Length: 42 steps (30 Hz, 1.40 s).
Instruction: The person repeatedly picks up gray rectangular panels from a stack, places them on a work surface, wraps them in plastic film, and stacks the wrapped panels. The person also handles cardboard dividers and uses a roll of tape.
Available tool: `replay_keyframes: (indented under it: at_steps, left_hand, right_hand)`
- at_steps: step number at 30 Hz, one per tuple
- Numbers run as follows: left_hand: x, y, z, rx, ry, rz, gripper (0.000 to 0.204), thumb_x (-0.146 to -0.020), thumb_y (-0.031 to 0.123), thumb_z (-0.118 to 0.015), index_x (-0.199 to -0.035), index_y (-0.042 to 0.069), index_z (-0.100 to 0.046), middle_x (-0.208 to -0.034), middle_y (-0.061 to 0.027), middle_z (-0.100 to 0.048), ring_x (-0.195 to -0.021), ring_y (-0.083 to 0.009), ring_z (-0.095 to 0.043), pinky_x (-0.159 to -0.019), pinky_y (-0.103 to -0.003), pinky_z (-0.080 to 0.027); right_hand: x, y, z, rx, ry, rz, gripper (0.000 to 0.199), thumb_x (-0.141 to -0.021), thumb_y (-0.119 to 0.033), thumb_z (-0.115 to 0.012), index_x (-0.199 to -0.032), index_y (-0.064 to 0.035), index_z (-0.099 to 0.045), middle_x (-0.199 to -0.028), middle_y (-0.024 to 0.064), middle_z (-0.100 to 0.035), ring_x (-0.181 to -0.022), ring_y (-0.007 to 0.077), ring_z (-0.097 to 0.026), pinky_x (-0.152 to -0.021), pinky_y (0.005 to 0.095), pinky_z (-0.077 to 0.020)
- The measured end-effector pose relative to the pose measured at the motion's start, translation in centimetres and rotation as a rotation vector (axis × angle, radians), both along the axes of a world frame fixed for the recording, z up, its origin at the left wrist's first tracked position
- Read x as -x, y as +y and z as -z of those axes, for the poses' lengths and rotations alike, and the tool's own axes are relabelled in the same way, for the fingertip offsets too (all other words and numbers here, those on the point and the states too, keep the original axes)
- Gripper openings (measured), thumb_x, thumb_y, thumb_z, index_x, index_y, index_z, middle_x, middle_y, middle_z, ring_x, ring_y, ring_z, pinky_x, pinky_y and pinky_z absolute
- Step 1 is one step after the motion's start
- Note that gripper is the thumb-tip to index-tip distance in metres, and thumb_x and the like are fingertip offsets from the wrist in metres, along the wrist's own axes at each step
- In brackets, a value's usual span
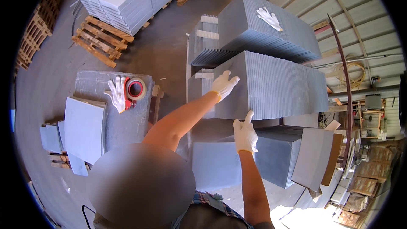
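Observation:
A long row of thin grey slabs point(288, 87), standing on edge and packed face to face, lies before me. My left hand point(225, 85), in a white glove, is over the flat face of the end slab point(231, 101), fingers spread. At that slab's lower right corner is my right hand point(246, 135), also gloved, with a finger stretched up to the edge and others partly bent. Neither hand visibly grips anything. Behind stands a second row of slabs point(271, 25) with a loose white glove point(269, 18) on top.
Left, a low grey-topped table point(91, 85) carries a red tape dispenser point(135, 91), a white glove point(117, 93) and pale sheets point(85, 125). Wooden pallets point(103, 40) and a wrapped pale stack point(127, 2) stand beyond. Cardboard point(313, 157) leans by nearer slabs point(275, 154) on the right.

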<state>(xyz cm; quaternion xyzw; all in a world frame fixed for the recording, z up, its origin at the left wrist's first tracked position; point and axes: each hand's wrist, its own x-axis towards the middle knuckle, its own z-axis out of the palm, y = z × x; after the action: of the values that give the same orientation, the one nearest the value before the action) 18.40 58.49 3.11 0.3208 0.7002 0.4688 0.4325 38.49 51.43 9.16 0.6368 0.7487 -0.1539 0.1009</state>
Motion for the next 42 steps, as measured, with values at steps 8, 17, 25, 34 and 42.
replay_keyframes:
  at_steps: [8,17,25,34,42]
  left_hand:
    - [4.6,13.0,1.4,-0.117,0.324,0.040,0.066,-0.098,0.050,-0.056,-0.144,0.004,-0.048,-0.133,-0.0257,-0.062,-0.124,-0.0421,-0.058,-0.105,-0.045,-0.044]
    - [5.2,13.1,0.4,-0.133,0.247,0.139,0.042,-0.098,0.040,-0.061,-0.120,0.004,-0.062,-0.115,-0.0214,-0.069,-0.106,-0.0408,-0.064,-0.094,-0.041,-0.048]
    - [8.0,10.3,0.9,-0.129,0.108,0.141,0.035,-0.100,0.039,-0.059,-0.115,0.007,-0.061,-0.094,-0.0080,-0.062,-0.090,-0.0187,-0.056,-0.087,-0.032,-0.045]
    - [10.5,7.5,0.1,-0.131,0.057,0.317,0.050,-0.105,0.048,-0.046,-0.138,0.010,-0.050,-0.114,-0.0088,-0.060,-0.109,-0.0200,-0.055,-0.102,-0.034,-0.040]
    - [10.7,6.0,-5.0,-0.210,0.207,0.371,0.048,-0.106,0.046,-0.049,-0.132,0.005,-0.053,-0.109,-0.0115,-0.062,-0.108,-0.0199,-0.057,-0.099,-0.033,-0.043]
  right_hand:
    - [2.2,0.5,-1.4,0.079,0.041,0.091,0.076,-0.098,-0.048,-0.047,-0.155,-0.0046,-0.020,-0.100,0.0241,-0.068,-0.081,0.0434,-0.069,-0.074,0.0492,-0.0542]
    - [0.6,0.0,1.3,0.040,0.157,0.023,0.052,-0.100,-0.039,-0.053,-0.142,-0.0093,-0.043,-0.126,0.0174,-0.059,-0.089,0.0344,-0.069,-0.075,0.0447,-0.0576]
    - [1.6,-2.5,4.1,0.025,0.576,0.490,0.066,-0.090,-0.051,-0.061,-0.142,-0.0107,-0.052,-0.096,0.0159,-0.072,-0.089,0.0281,-0.071,-0.081,0.0401,-0.0547]
    - [3.1,-0.8,9.6,0.001,0.471,0.225,0.044,-0.092,-0.044,-0.060,-0.105,-0.0027,-0.070,-0.092,0.0199,-0.073,-0.087,0.0383,-0.070,-0.079,0.0408,-0.0532]
    - [-0.3,-4.3,5.0,0.201,0.542,0.188,0.046,-0.095,-0.037,-0.064,-0.084,0.0068,-0.072,-0.089,0.0190,-0.073,-0.076,0.0228,-0.070,-0.065,0.0352,-0.0528]
